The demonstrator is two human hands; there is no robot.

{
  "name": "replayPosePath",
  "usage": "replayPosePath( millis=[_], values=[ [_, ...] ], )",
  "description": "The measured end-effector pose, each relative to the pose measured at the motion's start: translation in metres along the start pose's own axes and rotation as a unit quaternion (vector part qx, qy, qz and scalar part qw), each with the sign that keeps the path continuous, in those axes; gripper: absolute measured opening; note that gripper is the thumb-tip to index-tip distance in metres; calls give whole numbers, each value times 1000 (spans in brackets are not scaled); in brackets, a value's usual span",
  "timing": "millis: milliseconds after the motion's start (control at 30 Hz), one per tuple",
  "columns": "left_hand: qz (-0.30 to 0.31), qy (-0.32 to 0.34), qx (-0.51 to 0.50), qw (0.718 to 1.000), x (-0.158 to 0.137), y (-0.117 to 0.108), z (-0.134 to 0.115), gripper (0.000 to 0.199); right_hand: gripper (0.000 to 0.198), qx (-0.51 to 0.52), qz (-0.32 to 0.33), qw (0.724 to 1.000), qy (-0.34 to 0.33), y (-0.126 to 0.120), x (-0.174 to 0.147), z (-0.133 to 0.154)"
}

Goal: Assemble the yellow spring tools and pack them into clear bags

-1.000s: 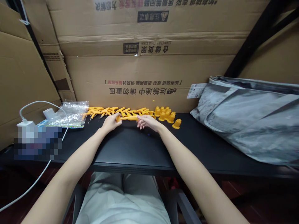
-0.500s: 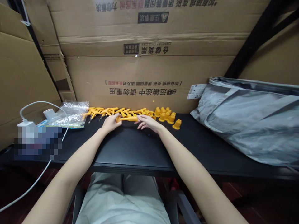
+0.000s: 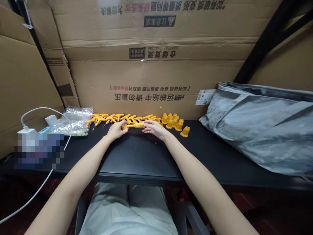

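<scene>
Rod (image 3: 136, 125), yellow plastic, thinner toward left, thicker toward right, held lengthwise between hands over smooth black desk (image 3: 141, 158). Left hand (image 3: 116, 130) grips one end; right hand (image 3: 156, 130) pinches the other. Behind: branching yellow pieces (image 3: 126, 117); right: tapered, flanged caps (image 3: 185, 131). Corrugated carton (image 3: 132, 75) printed upside down: "仓储货架", "注意事项". Versus 1.0 s ago: right fingers straighter, less curled.
</scene>
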State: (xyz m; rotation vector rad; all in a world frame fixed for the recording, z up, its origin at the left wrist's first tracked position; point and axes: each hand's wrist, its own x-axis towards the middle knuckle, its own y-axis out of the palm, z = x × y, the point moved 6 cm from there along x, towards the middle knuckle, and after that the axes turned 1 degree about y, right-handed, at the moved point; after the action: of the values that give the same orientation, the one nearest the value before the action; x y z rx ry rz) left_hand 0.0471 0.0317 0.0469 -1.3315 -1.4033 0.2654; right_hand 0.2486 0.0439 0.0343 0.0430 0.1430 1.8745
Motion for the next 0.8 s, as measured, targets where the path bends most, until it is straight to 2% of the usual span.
replayPosePath(
  millis=[100,167,233,300,400,500,600,667,733,800],
  values=[
    [-4,-1,-19,1000,0,-2,-1,41,24,22,-9,999,-22,-5,3,5],
    [-12,-6,-46,999,-1,-4,-1,55,27,34,-33,997,-62,-13,6,12],
    [-21,-16,-63,998,-1,-6,1,62,33,31,-86,987,-130,-27,8,23],
    [-22,-23,-63,998,-1,-7,4,59,39,-7,-161,962,-220,-41,7,33],
    [-4,-23,-51,998,-1,-2,8,50,40,-143,-252,897,-333,-49,-1,42],
    [8,-18,-49,999,-1,3,9,44,32,-343,-261,822,-372,-37,-6,39],
    [13,-16,-49,999,-1,4,8,39,31,-527,-232,736,-357,-18,-4,28],
    [15,-17,-45,999,-1,4,8,37,35,-613,-211,685,-333,-9,0,20],
    [17,-17,-40,999,-1,4,7,36,40,-667,-194,649,-310,-3,5,14],
    [20,-15,-38,999,-1,4,7,35,43,-694,-185,632,-291,-2,9,9]
  ],
)
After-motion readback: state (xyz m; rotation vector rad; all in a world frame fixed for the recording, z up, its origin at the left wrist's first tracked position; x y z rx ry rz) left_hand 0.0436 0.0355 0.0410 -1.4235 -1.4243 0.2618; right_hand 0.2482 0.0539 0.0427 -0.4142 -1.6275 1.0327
